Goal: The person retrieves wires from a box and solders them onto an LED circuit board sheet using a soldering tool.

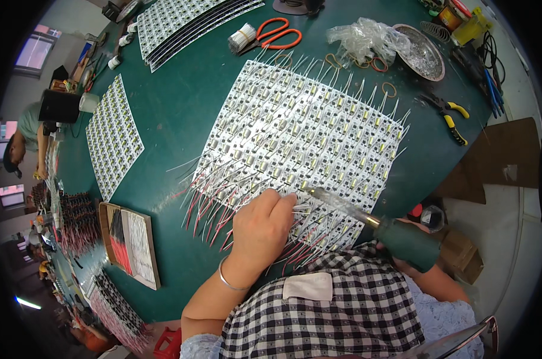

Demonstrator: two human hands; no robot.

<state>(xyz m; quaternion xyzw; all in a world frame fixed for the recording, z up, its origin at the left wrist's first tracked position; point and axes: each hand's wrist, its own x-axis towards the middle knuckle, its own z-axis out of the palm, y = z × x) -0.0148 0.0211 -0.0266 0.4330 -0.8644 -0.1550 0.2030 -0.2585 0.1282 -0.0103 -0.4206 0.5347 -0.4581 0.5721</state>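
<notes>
The white circuit-board sheet lies flat on the green table, its near part beneath the left hand's bunched fingers; whether they pinch a wire, I cannot tell. The right hand grips a green-handled soldering iron, tip just beside those fingers.

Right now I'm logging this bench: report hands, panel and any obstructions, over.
Left hand at white wires, near side of circuit-board panel. Right hand gripping green-handled soldering iron, tip near left hand. Yellow-handled pliers clear, right of panel.
</notes>
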